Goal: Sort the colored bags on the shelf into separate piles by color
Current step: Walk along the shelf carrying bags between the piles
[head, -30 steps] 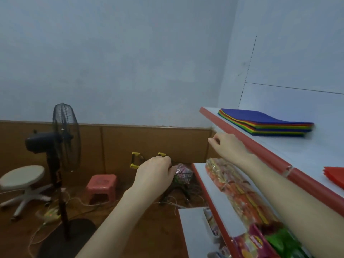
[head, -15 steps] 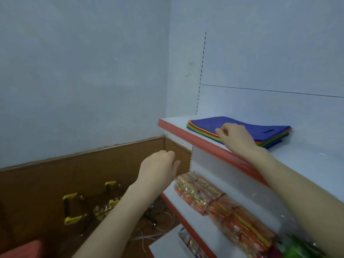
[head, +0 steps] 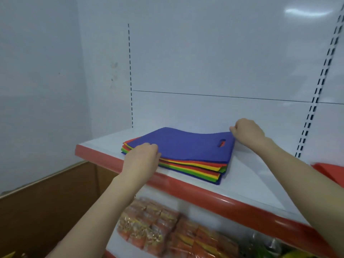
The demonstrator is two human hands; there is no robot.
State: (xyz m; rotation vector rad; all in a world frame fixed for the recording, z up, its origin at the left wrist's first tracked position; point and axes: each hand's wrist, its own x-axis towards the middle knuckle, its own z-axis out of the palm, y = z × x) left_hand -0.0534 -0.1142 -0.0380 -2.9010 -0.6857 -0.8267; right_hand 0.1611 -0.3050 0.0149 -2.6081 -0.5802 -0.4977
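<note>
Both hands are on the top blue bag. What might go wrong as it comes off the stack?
1. The left hand grips at the near left corner of the stack, where layers lie close; it may lift the bag beneath along with the blue bag.
2. The stack sits near the red front edge of the shelf; dragging forward might pull lower bags over it.
</note>
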